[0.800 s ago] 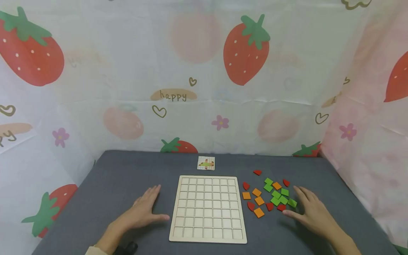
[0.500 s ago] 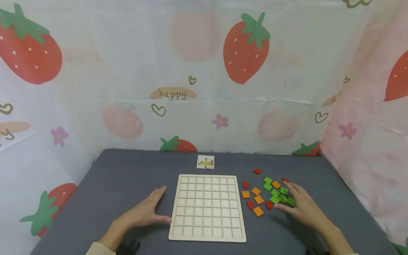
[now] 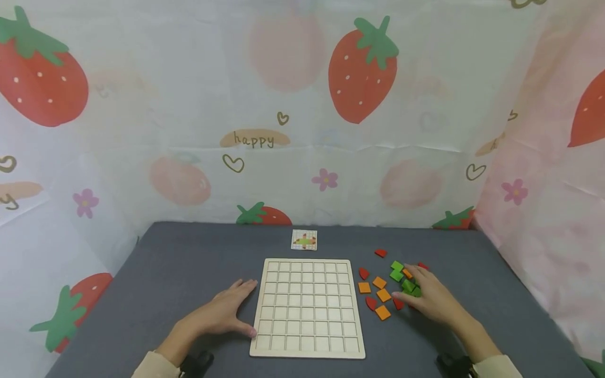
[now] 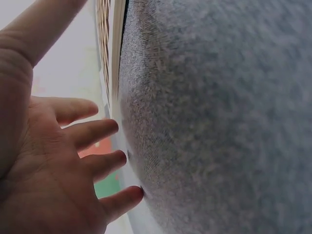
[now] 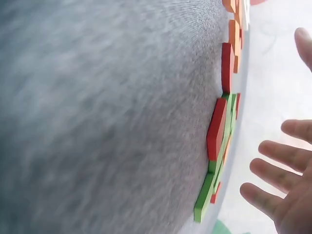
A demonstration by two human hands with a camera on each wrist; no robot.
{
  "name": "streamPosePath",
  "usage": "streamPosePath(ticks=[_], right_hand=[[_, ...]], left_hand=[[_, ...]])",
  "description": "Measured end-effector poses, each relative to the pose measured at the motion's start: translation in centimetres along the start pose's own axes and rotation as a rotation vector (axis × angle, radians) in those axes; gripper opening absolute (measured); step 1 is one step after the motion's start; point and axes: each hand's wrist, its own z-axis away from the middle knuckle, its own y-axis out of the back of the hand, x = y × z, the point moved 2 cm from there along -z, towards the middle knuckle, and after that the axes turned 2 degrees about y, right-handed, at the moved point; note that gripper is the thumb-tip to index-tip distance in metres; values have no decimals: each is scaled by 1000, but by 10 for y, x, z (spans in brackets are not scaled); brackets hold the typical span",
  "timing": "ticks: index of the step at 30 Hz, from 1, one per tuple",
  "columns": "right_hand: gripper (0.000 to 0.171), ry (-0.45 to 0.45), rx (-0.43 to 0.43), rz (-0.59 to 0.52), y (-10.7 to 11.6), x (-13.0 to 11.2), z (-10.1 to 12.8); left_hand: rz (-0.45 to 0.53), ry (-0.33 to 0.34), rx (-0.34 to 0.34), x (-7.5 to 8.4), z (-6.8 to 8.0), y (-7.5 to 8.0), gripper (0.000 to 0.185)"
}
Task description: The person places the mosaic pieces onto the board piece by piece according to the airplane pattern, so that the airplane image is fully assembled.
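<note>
- Currently, right hand (image 3: 432, 300): palm down, fingers straight and spread over the loose pile of small green, orange and red wooden tiles (image 3: 396, 286). No tile gripped; wrist view shows fingers hovering just above the pieces, contact cannot be confirmed.
- Left hand (image 3: 226, 312): flat, fingers relaxed, fingertips beside the left edge of the pale wooden grid board (image 3: 307, 307). Judged as bracing the board vs. sliding.
- Board: approx. centred on the grey felt table (image 3: 179, 268); all cells w/o tiles.
- Tiles: lie just right of the board, within right-hand reach.
- Small printed pattern card (image 3: 304, 240): beyond the board's far edge, facing the person, prob. as ref.
</note>
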Motion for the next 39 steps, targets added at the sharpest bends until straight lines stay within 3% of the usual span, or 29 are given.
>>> streamPosePath(ticks=[7,18,26,39], right_hand=[[78,42,-8,10,-4,-6,-11],[71,89,-47,23,-12,-23,-25],[65,115,-74,-9,-20,-31,-31],[42,121,-83,84,-23,-37,-47]], left_hand=[[7,2,-56,-1,-5,-3,112],[11,-51,-51,0,-5,-3,107],[12,-52,-83,1,-5,-3,105],[-2,-48,-99,2,-6,-3,105]])
